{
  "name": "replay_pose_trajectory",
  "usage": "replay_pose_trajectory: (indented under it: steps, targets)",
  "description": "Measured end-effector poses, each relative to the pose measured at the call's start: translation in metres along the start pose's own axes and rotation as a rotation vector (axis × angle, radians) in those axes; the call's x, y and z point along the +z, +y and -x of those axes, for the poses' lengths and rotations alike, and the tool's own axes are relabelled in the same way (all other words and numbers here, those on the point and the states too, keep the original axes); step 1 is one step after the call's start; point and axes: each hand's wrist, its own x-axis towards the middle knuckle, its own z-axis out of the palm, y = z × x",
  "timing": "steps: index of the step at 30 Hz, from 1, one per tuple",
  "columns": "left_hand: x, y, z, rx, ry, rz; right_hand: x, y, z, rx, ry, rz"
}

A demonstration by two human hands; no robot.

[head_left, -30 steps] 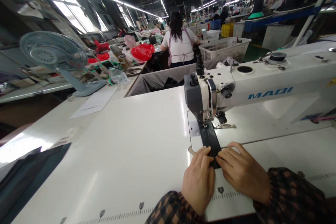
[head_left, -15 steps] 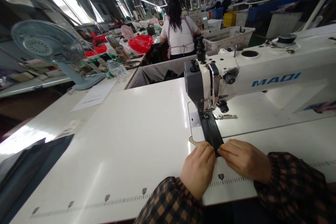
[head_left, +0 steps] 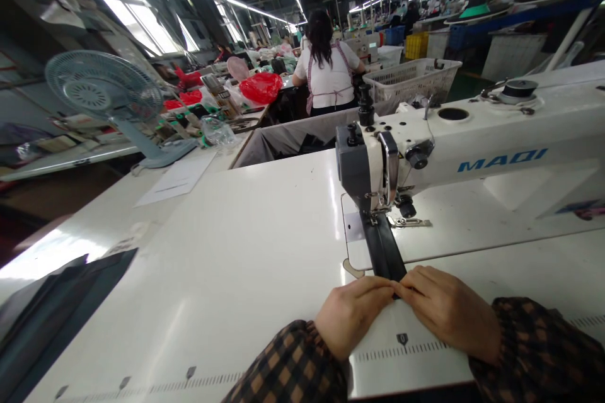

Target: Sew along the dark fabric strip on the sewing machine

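Observation:
A dark strip of fabric (head_left: pixel 386 250) runs from under the presser foot of the white sewing machine (head_left: pixel 472 145) towards me, with a lengthwise fold or seam along it. At its near end my left hand (head_left: pixel 354 312) pinches the left side, fingers pressed together. My right hand (head_left: pixel 447 305) grips the right side, its fingertips meeting those of the left. The fingers cover the strip's near end. A small metal guide (head_left: pixel 412 222) lies just right of the presser foot.
Dark folded fabric (head_left: pixel 51 315) lies at the table's left. A paper sheet (head_left: pixel 177 181) and a blue fan (head_left: pixel 127 107) stand farther back. Beyond the machine sit a grey cloth-lined bin (head_left: pixel 258 146), a co-worker (head_left: pixel 328 72) facing away, and a white basket (head_left: pixel 416 75). A ruler scale marks the front edge.
Both hands have drawn closer together at the strip's near end, so their fingertips now meet. The view has tilted slightly, shifting the whole scene lower; the strip still lies under the foot.

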Motion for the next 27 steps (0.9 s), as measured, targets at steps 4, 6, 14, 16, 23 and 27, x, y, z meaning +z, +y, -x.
replay_pose_trajectory:
  steps: [4,6,14,16,23,27]
  targets:
    - [0.001,-0.012,-0.017,-0.219,0.096,0.021,0.003,0.0,0.002,-0.02,-0.007,0.074]
    - [0.002,-0.015,-0.025,-0.219,0.046,-0.064,0.004,0.0,0.002,-0.017,0.006,0.085]
    - [0.006,-0.014,-0.027,-0.122,-0.021,-0.35,0.001,-0.002,-0.004,-0.013,0.06,0.066]
    - [0.006,-0.015,-0.026,-0.115,-0.018,-0.353,0.002,0.003,-0.007,-0.011,0.05,0.091]
    - [0.002,-0.028,-0.025,-0.01,0.061,-0.33,0.008,0.029,-0.025,-0.015,0.005,0.222]
    - [0.001,-0.036,-0.029,-0.014,0.081,-0.35,0.011,0.039,-0.037,-0.025,0.012,0.256]
